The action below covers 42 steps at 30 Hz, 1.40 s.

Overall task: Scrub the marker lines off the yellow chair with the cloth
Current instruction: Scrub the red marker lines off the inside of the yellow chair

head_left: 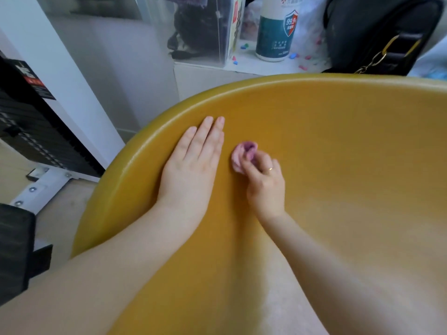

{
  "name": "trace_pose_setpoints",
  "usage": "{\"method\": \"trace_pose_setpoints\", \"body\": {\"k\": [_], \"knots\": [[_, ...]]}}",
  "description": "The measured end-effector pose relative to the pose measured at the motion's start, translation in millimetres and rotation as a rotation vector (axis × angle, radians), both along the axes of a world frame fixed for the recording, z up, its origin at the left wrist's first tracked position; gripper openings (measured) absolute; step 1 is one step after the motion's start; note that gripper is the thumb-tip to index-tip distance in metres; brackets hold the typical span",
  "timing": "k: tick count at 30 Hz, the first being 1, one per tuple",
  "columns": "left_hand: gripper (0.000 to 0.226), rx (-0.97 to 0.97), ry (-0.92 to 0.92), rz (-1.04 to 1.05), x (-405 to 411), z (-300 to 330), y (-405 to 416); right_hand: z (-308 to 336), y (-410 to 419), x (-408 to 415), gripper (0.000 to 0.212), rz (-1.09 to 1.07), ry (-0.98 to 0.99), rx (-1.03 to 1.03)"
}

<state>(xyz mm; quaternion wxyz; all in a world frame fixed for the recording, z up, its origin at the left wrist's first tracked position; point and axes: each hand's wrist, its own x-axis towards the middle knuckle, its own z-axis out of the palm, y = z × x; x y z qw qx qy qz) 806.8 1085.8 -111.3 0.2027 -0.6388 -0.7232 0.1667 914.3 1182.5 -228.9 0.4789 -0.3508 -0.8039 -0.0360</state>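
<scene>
Cloth [243, 154] first: from my seat it is a small pink wad, stained purple at the folds, pinched in the fingers [251, 166] of the right hand [264, 184] and pressed onto the seat of the yellow chair [338, 146], just right of the left hand [193, 163]. I judge it soft, light and limp, so it only scrubs where fingertips back it; bunched tight as it is now, the pinch near its lower edge looks like the right hold, with the stained face down on the plastic. A loose hold would let it roll or slip out under a hard stroke.

The chair shell looks hard, smooth and glossy, probably slick, and a light chair like this may shift under pressure. The left hand lies flat on it, fingers straight and together, close to the raised rim [154, 126], which I read as bracing. I cannot make out any marker lines on the surface around the cloth; they may be under the wad or too faint to see.

For room: the seat opens wide to the right and toward me, bare yellow all the way, so strokes can run long that way. To the left the flat hand and the curved rim close things in quickly. Beyond the far rim stand a white spray bottle [275, 30] and a black bag [377, 32] on a shelf, well apart from the working spot.
</scene>
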Motion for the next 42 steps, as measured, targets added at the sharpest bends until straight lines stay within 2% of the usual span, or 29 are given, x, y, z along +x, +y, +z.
{"method": "trace_pose_setpoints", "body": {"k": [3,5,6,7,8,9,10,12,15,16,18,20,23,25,28,31,33,36,38,40,42], "knots": [[0.088,0.003,0.005,0.015,0,1,-1,-43,-45,31,0.040,0.216,-0.251,-0.144],[0.097,-0.008,0.013,0.026,1,3,-3,-36,-54,49,0.037,0.323,-0.292,-0.372],[0.103,-0.016,0.023,0.019,2,4,-4,-20,-55,55,0.034,0.384,-0.182,-0.600],[0.104,-0.017,0.014,0.010,3,6,-7,-2,-56,60,0.032,0.457,0.018,-0.891],[0.099,-0.002,-0.034,0.012,5,6,-10,18,-57,65,0.034,0.552,0.307,-1.205],[0.091,0.026,-0.127,0.022,8,6,-15,35,-59,71,0.037,0.644,0.576,-1.420],[0.084,0.078,-0.263,0.032,10,4,-20,47,-62,77,0.038,0.697,0.754,-1.511],[0.074,0.187,-0.649,0.023,19,-4,-29,61,-70,88,0.034,0.757,0.950,-1.616],[0.049,0.207,-1.485,0.035,43,-9,-39,64,-84,100,0.032,0.823,1.045,-1.701],[0.042,0.208,-1.648,0.056,52,-10,-41,65,-87,103,0.031,0.828,1.052,-1.723],[0.029,0.199,-1.813,0.110,67,-11,-46,62,-92,109,0.027,0.844,1.087,-1.762],[0.015,0.176,-1.919,0.135,77,-13,-50,58,-97,114,0.023,0.844,1.052,-1.783],[0.009,0.133,-1.972,0.167,84,-22,-58,53,-100,123,0.019,0.798,0.908,-1.826],[0.008,0.128,-1.906,0.186,86,-29,-64,53,-99,129,0.019,0.760,0.763,-1.796],[0.010,0.074,-1.774,0.229,86,-35,-69,54,-93,140,0.018,0.555,0.557,-1.591],[0.022,-0.041,-1.748,0.234,89,-35,-67,65,-86,150,0.020,0.502,0.475,-1.530],[0.025,-0.105,-1.873,0.248,93,-31,-64,73,-80,154,0.023,0.449,0.470,-1.588],[0.028,-0.292,-2.287,0.349,97,-26,-60,76,-75,156,0.018,0.410,0.610,-1.730],[0.024,-0.309,-2.380,0.354,99,-29,-59,72,-76,159,0.020,0.406,0.680,-1.832],[0.014,-0.209,-2.399,0.366,102,-34,-59,66,-79,164,0.028,0.393,0.737,-1.918],[0.012,-0.117,-2.410,0.389,103,-37,-59,60,-82,169,0.029,0.356,0.794,-1.971]]}}
